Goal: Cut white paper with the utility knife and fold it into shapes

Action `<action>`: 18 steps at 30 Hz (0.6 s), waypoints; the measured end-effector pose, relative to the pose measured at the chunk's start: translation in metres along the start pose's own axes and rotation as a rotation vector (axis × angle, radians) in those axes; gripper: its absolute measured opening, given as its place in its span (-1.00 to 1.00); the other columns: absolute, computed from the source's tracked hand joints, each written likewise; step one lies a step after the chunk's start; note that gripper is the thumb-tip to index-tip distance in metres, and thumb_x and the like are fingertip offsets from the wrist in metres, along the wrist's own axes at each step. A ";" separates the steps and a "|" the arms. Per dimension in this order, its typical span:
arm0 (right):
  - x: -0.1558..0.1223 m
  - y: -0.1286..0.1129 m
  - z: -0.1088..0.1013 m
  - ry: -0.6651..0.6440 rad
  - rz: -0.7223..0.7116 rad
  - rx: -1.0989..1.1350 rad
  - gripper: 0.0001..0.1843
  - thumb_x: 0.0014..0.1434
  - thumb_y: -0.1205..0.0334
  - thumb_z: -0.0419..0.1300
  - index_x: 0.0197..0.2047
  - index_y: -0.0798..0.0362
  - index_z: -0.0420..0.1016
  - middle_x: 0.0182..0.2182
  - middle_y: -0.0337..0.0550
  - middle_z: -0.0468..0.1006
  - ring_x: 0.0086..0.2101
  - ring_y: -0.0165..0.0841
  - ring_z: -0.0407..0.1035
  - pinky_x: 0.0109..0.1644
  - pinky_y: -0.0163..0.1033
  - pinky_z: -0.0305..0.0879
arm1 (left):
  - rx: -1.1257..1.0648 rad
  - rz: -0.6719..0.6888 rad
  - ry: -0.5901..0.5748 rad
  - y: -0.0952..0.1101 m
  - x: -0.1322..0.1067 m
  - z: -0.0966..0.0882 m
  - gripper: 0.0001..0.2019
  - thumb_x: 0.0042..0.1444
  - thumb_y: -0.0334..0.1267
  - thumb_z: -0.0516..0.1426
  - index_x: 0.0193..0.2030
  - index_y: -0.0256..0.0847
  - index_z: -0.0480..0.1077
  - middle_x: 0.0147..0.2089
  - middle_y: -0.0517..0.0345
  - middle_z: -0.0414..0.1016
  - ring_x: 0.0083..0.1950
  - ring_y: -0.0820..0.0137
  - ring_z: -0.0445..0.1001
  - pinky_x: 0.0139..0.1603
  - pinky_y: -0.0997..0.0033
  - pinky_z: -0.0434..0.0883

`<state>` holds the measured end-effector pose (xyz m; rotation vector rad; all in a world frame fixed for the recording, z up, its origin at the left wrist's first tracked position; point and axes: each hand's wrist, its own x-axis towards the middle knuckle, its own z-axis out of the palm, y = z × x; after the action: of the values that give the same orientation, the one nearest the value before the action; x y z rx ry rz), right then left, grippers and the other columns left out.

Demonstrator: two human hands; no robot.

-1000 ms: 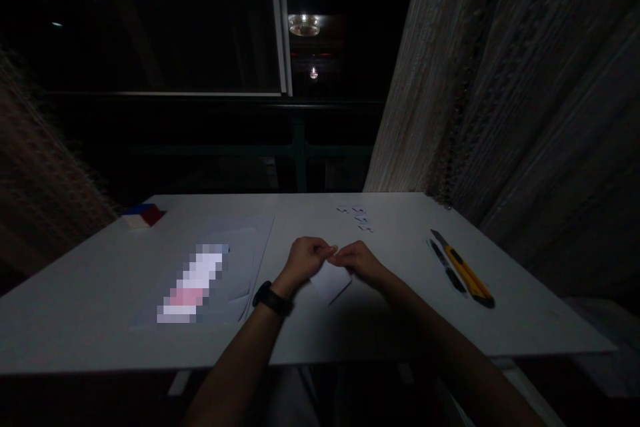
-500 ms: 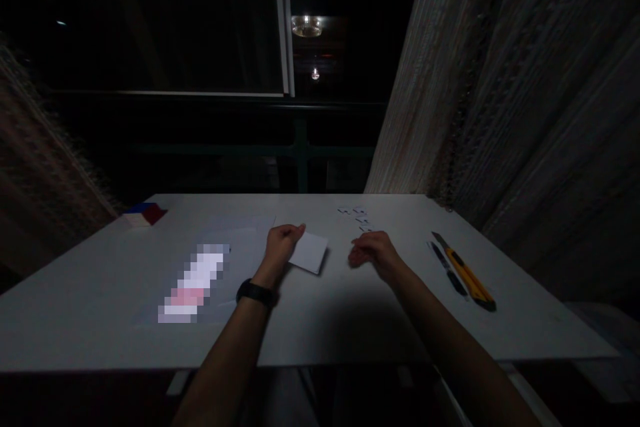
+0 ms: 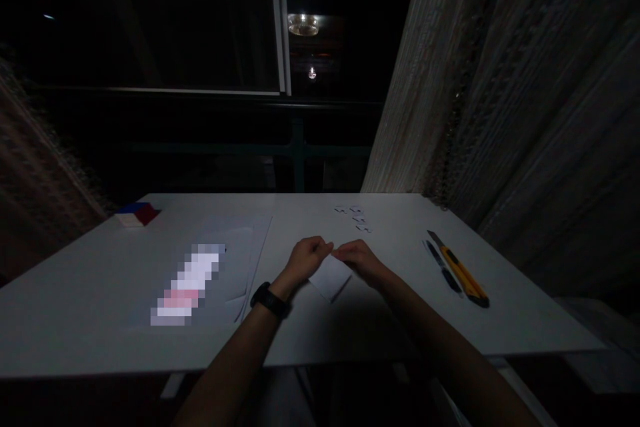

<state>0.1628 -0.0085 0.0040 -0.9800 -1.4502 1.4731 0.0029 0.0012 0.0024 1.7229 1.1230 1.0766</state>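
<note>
A small white piece of paper is held above the table, one corner pointing down toward me. My left hand, with a dark watch on its wrist, pinches the paper's upper edge from the left. From the right, my right hand meets it at the same top corner, fingertips closed together there. The two sets of fingertips almost touch. Beyond the hands lie several small white cut pieces with dark marks.
At the right are a yellow utility knife and a dark pen. White sheets lie on the left, beside a blurred-out bright patch. A blue, red and white block sits far left on the white table.
My right hand has moved left to the paper and closed on its top corner. My left hand has shifted right, and the paper has turned so a corner points down.
</note>
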 end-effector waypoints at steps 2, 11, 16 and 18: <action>-0.001 -0.002 0.000 -0.003 0.001 -0.007 -0.72 -0.17 0.11 0.27 -0.70 0.15 0.41 -0.80 -0.38 0.16 -0.70 -0.57 -0.05 -0.60 -0.36 -0.18 | -0.048 -0.034 -0.025 0.002 0.000 -0.001 -0.63 -0.12 0.03 0.14 -0.65 -0.25 0.23 -0.65 0.32 0.13 -0.58 0.54 0.09 -0.56 0.51 0.04; -0.004 -0.009 -0.003 -0.109 0.051 0.008 -0.77 -0.20 0.16 0.26 -0.61 0.21 0.50 -0.75 -0.22 0.40 -0.69 -0.48 0.23 -0.59 -0.36 0.10 | -0.281 -0.216 -0.042 0.007 0.001 -0.013 -0.63 -0.20 -0.01 0.21 -0.66 -0.27 0.25 -0.68 0.30 0.18 -0.63 0.57 0.11 -0.58 0.51 0.03; -0.007 -0.012 -0.008 -0.174 0.086 0.012 -0.72 -0.12 0.15 0.20 -0.51 0.25 0.55 -0.60 0.01 0.55 -0.60 -0.31 0.42 -0.49 -0.26 0.29 | -0.315 -0.226 0.034 0.007 0.003 -0.021 -0.64 -0.20 -0.02 0.22 -0.66 -0.28 0.27 -0.69 0.28 0.21 -0.65 0.56 0.14 -0.60 0.52 0.03; -0.007 -0.013 -0.012 -0.178 0.077 0.009 -0.73 -0.11 0.17 0.20 -0.51 0.25 0.55 -0.57 0.04 0.56 -0.58 -0.30 0.43 -0.49 -0.26 0.31 | -0.323 -0.230 0.067 0.005 0.004 -0.023 -0.64 -0.21 -0.02 0.23 -0.66 -0.29 0.27 -0.71 0.28 0.21 -0.66 0.56 0.14 -0.61 0.52 0.03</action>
<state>0.1773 -0.0113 0.0167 -0.9276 -1.5447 1.6561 -0.0164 0.0072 0.0157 1.2832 1.0905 1.1082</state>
